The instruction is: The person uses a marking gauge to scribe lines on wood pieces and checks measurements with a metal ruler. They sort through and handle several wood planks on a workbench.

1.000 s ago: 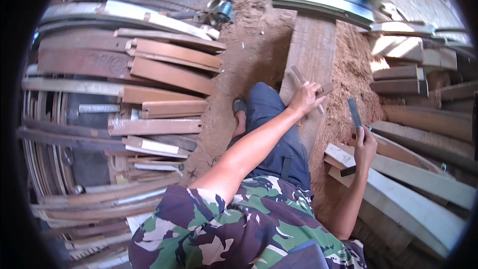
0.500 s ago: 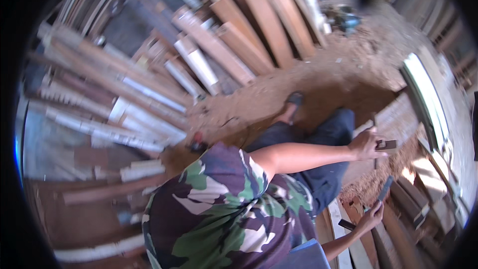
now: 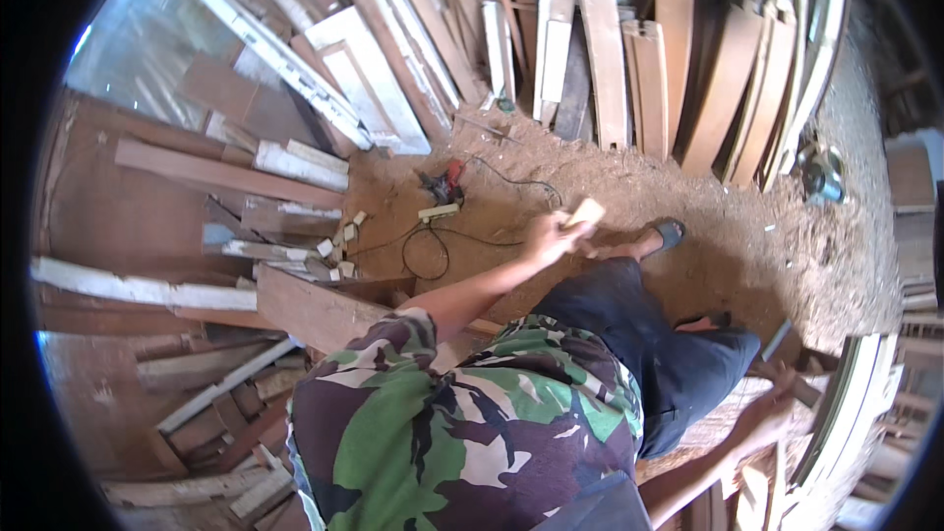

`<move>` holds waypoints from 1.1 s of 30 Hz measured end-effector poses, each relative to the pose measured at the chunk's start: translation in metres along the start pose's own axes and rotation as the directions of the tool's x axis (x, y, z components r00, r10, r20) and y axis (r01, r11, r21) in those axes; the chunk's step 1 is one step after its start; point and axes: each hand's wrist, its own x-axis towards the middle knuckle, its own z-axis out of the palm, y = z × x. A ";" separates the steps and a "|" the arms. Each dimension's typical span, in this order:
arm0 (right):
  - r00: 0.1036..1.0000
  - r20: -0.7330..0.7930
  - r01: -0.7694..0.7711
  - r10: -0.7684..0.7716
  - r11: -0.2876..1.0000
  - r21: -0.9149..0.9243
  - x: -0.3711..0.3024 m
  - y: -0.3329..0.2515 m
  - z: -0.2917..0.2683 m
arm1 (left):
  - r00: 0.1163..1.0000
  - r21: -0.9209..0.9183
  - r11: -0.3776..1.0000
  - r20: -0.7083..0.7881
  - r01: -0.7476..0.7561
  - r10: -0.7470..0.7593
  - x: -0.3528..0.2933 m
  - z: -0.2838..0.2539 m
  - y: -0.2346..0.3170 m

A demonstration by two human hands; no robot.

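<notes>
My left hand [image 3: 547,241] is held out over the sandy floor, its fingers closed round a small pale wooden block [image 3: 587,211]. Low on the right, my right hand [image 3: 770,411] grips a tool with a flat grey blade [image 3: 777,339] standing out above the fingers. Blur hides its grip, and I cannot tell its exact kind. Beneath this hand lie wood shavings and pieces of timber. My legs in dark trousers [image 3: 629,334] are between the two hands.
Boards [image 3: 600,39] lean in rows along the far side. A red power tool [image 3: 452,177] and its looped cord [image 3: 425,254] lie on the floor. A teal machine [image 3: 822,175] stands at right. Offcuts [image 3: 334,246] and a brown plank [image 3: 315,310] are at left.
The view has swung to the right-hand side's opposite, bringing the left floor and cord into sight. My left hand has moved left, away from the shavings, with its block. The right hand still holds the bladed tool.
</notes>
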 end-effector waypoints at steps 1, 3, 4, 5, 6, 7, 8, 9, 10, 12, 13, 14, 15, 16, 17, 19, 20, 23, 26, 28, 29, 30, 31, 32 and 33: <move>0.983 0.179 -0.009 0.031 0.993 -0.119 0.014 -0.030 0.014 | 0.994 0.009 0.998 -0.094 0.063 -0.062 -0.013 -0.016 -0.023; 0.918 0.349 0.273 -0.189 0.939 -0.208 0.037 -0.054 0.073 | 0.946 -0.026 0.999 -0.325 -0.020 0.010 -0.037 -0.043 -0.073; 0.875 0.226 0.439 -0.428 0.898 0.003 0.042 -0.041 0.129 | 0.917 -0.203 0.975 -0.366 0.086 -0.157 -0.048 -0.052 -0.108; 0.827 0.344 0.452 -0.445 0.890 0.066 0.036 -0.087 0.144 | 0.864 -0.387 0.903 -0.374 0.183 -0.336 -0.063 -0.059 -0.138; 0.771 0.499 0.376 -0.397 0.915 0.146 0.038 -0.113 0.157 | 0.847 -0.439 0.861 -0.326 0.256 -0.419 -0.069 -0.059 -0.140; 0.755 0.589 0.255 -0.290 0.956 0.143 0.043 -0.128 0.179 | 0.830 -0.483 0.814 -0.271 0.321 -0.488 -0.071 -0.059 -0.134; 0.749 0.566 0.242 -0.345 0.937 0.251 0.038 -0.140 0.203 | 0.802 -0.519 0.764 -0.223 0.383 -0.554 -0.074 -0.062 -0.131; 0.744 0.539 0.259 -0.395 0.914 0.312 0.034 -0.144 0.237 | 0.801 -0.528 0.757 -0.217 0.384 -0.558 -0.077 -0.063 -0.133; 0.733 0.511 0.280 -0.450 0.883 0.376 0.029 -0.150 0.271 | 0.798 -0.536 0.753 -0.220 0.382 -0.561 -0.080 -0.060 -0.139; 0.696 0.541 0.334 -0.473 0.879 0.340 0.012 -0.176 0.290 | 0.751 -0.577 0.682 -0.168 0.450 -0.638 -0.081 -0.064 -0.148; 0.683 0.562 0.359 -0.467 0.884 0.299 -0.005 -0.200 0.271 | 0.702 -0.608 0.605 -0.107 0.514 -0.704 -0.082 -0.065 -0.152; 0.646 0.531 0.421 -0.548 0.836 0.351 -0.016 -0.212 0.252 | 0.654 -0.629 0.526 -0.037 0.572 -0.756 -0.078 -0.065 -0.154; 0.628 0.508 0.436 -0.590 0.807 0.399 -0.021 -0.206 0.254 | 0.646 -0.672 0.489 -0.021 0.556 -0.763 -0.070 -0.067 -0.161; 0.605 0.482 0.448 -0.634 0.772 0.452 -0.027 -0.202 0.256 | 0.636 -0.711 0.453 -0.010 0.538 -0.772 -0.060 -0.073 -0.171; 0.579 0.457 0.459 -0.675 0.733 0.502 -0.033 -0.197 0.257 | 0.627 -0.748 0.415 0.002 0.518 -0.779 -0.051 -0.078 -0.180; 0.574 0.461 0.496 -0.677 0.735 0.463 -0.031 -0.170 0.278 | 0.658 -0.719 0.483 -0.047 0.500 -0.751 -0.028 -0.086 -0.177; 0.575 0.478 0.487 -0.664 0.748 0.451 -0.033 -0.169 0.280 | 0.683 -0.695 0.530 -0.077 0.486 -0.727 -0.021 -0.092 -0.178; 0.611 0.565 0.368 -0.555 0.830 0.419 -0.029 -0.190 0.284 | 0.744 -0.689 0.603 -0.139 0.402 -0.654 -0.003 -0.079 -0.156; 0.581 0.507 0.433 -0.637 0.769 0.469 -0.021 -0.215 0.321 | 0.775 -0.519 0.688 -0.075 0.507 -0.627 0.007 -0.074 -0.140; 0.542 0.432 0.438 -0.721 0.681 0.587 -0.019 -0.253 0.322 | 0.814 -0.522 0.710 -0.051 0.472 -0.579 -0.003 -0.063 -0.142; 0.581 0.499 0.213 -0.643 0.712 0.669 -0.023 -0.285 0.308 | 0.823 -0.531 0.713 -0.049 0.458 -0.565 -0.015 -0.058 -0.149; 0.621 0.491 -0.138 -0.612 0.531 0.836 -0.024 -0.303 0.309 | 0.818 -0.468 0.742 -0.066 0.480 -0.571 -0.017 -0.056 -0.158; 0.649 0.455 -0.094 -0.609 0.529 0.843 -0.019 -0.309 0.308 | 0.797 -0.471 0.719 -0.055 0.511 -0.602 -0.021 -0.045 -0.151; 0.678 0.417 -0.049 -0.605 0.528 0.848 -0.010 -0.311 0.306 | 0.776 -0.472 0.697 -0.042 0.540 -0.629 -0.024 -0.034 -0.142; 0.695 0.385 -0.014 -0.607 0.524 0.851 -0.009 -0.311 0.304 | 0.745 -0.474 0.668 -0.039 0.573 -0.666 -0.035 -0.028 -0.143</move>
